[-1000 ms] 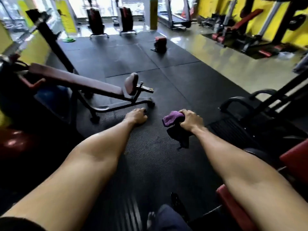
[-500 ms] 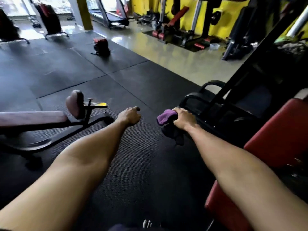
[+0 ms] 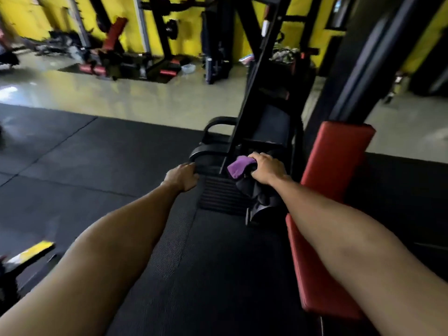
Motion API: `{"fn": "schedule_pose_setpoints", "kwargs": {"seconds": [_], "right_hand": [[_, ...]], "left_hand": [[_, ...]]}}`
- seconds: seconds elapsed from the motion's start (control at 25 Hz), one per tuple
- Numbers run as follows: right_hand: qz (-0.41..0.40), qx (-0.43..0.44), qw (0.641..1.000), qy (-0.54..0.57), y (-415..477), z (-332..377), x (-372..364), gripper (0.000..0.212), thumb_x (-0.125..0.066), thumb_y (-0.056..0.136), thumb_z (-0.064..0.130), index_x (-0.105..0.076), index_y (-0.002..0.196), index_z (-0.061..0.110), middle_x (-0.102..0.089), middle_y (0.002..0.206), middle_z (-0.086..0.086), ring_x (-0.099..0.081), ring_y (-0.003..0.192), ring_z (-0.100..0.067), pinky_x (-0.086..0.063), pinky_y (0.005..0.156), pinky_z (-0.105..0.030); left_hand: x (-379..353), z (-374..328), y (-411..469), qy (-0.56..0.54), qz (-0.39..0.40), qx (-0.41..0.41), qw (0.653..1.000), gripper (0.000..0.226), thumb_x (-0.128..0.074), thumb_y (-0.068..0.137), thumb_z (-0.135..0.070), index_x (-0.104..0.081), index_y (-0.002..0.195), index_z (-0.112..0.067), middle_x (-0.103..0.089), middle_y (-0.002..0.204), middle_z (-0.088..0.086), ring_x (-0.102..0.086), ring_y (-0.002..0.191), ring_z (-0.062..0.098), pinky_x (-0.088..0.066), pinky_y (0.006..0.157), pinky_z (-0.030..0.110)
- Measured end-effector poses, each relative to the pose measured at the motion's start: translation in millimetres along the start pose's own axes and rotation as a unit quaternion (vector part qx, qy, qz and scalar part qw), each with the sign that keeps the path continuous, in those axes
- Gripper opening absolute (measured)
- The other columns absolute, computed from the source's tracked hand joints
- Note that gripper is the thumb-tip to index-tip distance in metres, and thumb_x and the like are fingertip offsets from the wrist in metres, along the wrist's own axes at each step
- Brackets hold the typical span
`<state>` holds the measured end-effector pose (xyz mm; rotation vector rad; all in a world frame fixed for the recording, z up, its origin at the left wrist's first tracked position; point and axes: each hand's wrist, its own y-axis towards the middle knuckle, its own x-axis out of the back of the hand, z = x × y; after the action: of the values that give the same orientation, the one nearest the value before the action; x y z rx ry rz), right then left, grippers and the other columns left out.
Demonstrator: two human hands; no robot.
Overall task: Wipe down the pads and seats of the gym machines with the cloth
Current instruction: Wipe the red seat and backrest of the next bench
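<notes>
Head view: cloth (image 3: pixel 240 166), purple, is gripped in the curled fingers of right hand (image 3: pixel 266 171), near centre toward 1 o'clock. Left hand (image 3: pixel 183 177) is fisted at its 9 o'clock, nothing held. Red pad (image 3: pixel 339 151) is noted at the cloth's 3 o'clock, apart from it.

A gym floor lined with weight machines.
Black rubber mats (image 3: pixel 72 166) cover the ground from 6 to 9 o'clock, giving way to a glossy pale floor (image 3: pixel 121 98) toward 11. A yellow wall (image 3: pixel 36 18) runs from 10 to 1 o'clock, with a red-padded bench (image 3: pixel 116 30), a weight plate (image 3: pixel 172 26) and black steel racks (image 3: pixel 163 42) in front of it. At 3 o'clock stands a machine's red back pad (image 3: pixel 337 154), its red seat (image 3: pixel 315 275) at 5, and a slanting black post (image 3: pixel 251 93) at 12.
</notes>
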<state>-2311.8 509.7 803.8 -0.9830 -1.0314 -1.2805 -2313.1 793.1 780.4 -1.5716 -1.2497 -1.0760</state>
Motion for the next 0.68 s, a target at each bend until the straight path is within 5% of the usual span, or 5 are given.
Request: {"fn": "schedule_pose_setpoints", "kwargs": {"seconds": [0.68], "right_hand": [[-0.111, -0.285, 0.952, -0.026, 117.8, -167.5, 57.4, 0.049, -0.063, 0.087, 0.029, -0.054, 0.135, 0.035, -0.065, 0.131, -0.003, -0.064, 0.116, -0.030, -0.051, 0.092, -0.037]], "left_hand": [[-12.8, -178.2, 315.9, -0.006, 0.085, -0.293, 0.952, 0.040, -0.047, 0.099, -0.035, -0.052, 0.139, -0.027, -0.054, 0.145, 0.003, -0.054, 0.126, 0.030, -0.043, 0.097, 0.037]]}}
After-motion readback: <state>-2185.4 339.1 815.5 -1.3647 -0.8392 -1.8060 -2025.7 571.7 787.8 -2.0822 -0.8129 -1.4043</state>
